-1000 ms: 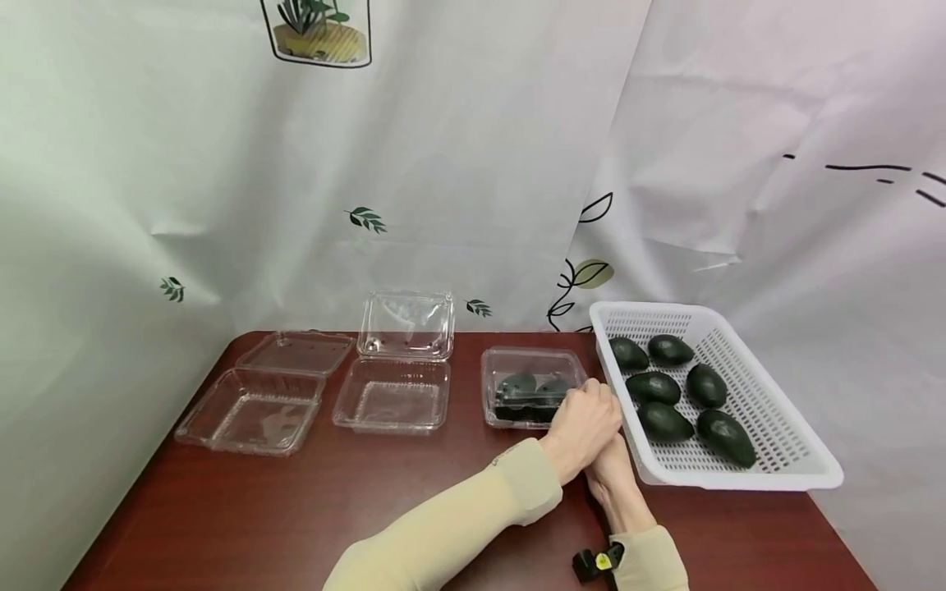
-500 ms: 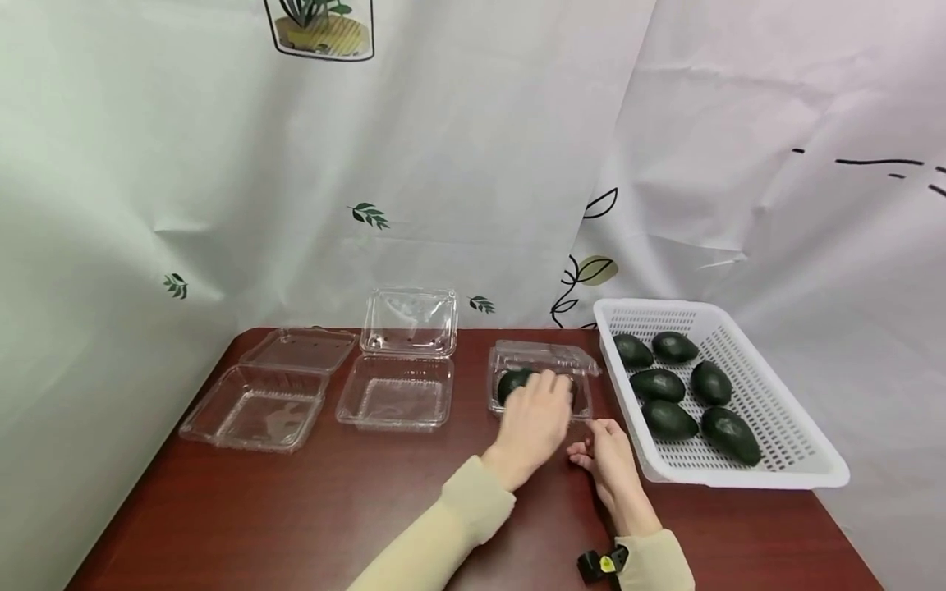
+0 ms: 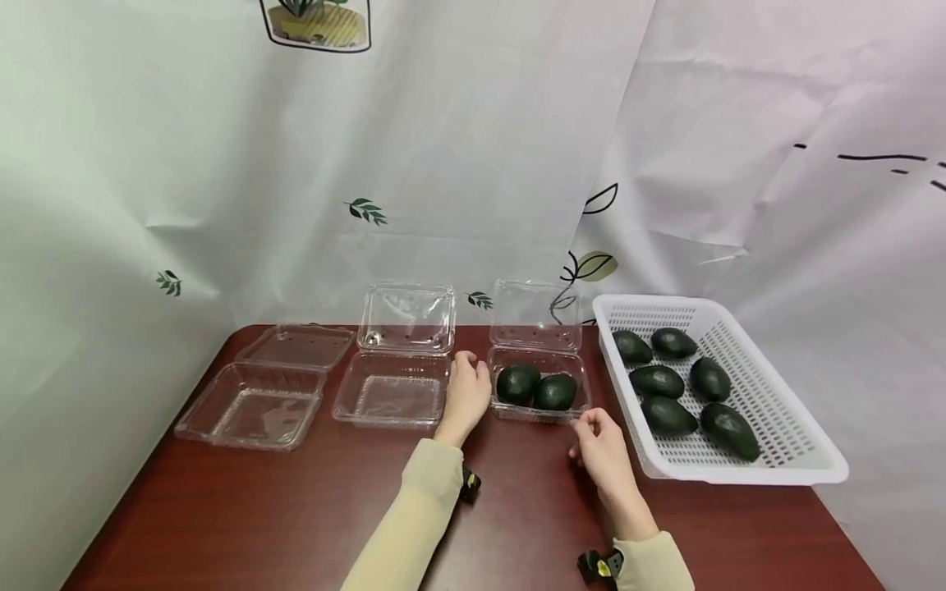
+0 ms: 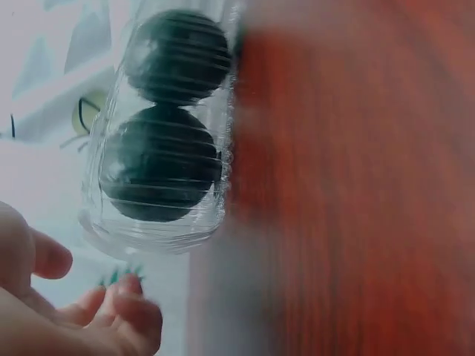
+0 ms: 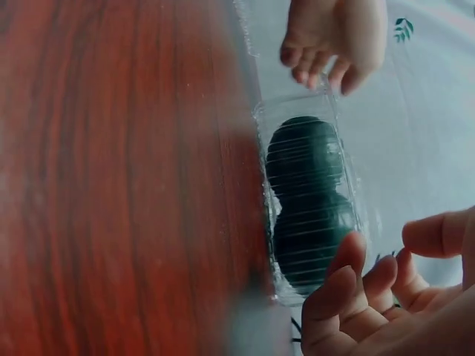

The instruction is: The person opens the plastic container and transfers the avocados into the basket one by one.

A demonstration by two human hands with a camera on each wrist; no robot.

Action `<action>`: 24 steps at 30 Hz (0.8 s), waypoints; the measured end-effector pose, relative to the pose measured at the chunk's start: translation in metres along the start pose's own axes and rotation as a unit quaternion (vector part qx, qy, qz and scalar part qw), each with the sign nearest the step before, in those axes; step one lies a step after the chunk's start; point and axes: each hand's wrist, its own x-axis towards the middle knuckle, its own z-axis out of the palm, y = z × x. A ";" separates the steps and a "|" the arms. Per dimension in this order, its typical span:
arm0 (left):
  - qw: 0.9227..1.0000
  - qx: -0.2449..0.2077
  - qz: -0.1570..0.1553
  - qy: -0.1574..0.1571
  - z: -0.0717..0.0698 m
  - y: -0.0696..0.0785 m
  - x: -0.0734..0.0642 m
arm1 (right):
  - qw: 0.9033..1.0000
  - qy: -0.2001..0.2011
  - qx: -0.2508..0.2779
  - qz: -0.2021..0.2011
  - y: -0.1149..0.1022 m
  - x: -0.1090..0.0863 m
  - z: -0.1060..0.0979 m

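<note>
A clear plastic clamshell box (image 3: 543,416) stands on the table with its lid (image 3: 535,316) raised behind it. Two dark green avocados (image 3: 518,383) lie side by side inside, and their rounded ends show through the box wall in both wrist views. My left hand (image 3: 467,396) is just left of this box, fingers loosely bent and holding nothing. At the front right corner is my right hand (image 3: 604,451); in the right wrist view its thumb and bent fingers (image 5: 326,297) are apart with nothing between them.
Two more clear clamshell boxes with raised or folded-back lids, a middle one (image 3: 392,423) and a left one (image 3: 254,443), stand on the red-brown table (image 3: 296,517). A white perforated basket (image 3: 801,435) with several avocados (image 3: 729,431) stands at the right. A printed sheet (image 3: 473,148) hangs behind.
The avocado box's lid has gone from closed to raised at the back. My left hand has moved left from the box's right front corner, away from my right hand, which has shifted only slightly.
</note>
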 end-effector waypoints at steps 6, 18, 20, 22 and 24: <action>0.994 -0.045 -0.073 -0.070 0.005 -0.011 0.012 | 0.996 0.006 -0.086 -0.035 -0.002 -0.003 0.001; 0.993 -0.060 -0.063 -0.084 0.012 -0.016 0.015 | 0.968 -0.005 -0.207 -0.145 -0.009 0.000 0.000; 0.993 -0.068 -0.058 -0.081 0.012 -0.018 0.014 | 0.960 -0.015 -0.218 -0.173 -0.013 0.003 0.000; 0.993 -0.073 -0.055 -0.077 0.013 -0.019 0.013 | 0.952 -0.028 -0.228 -0.203 -0.018 0.007 0.000; 0.993 -0.077 -0.056 -0.075 0.014 -0.021 0.013 | 0.942 -0.043 -0.237 -0.234 -0.025 0.012 0.001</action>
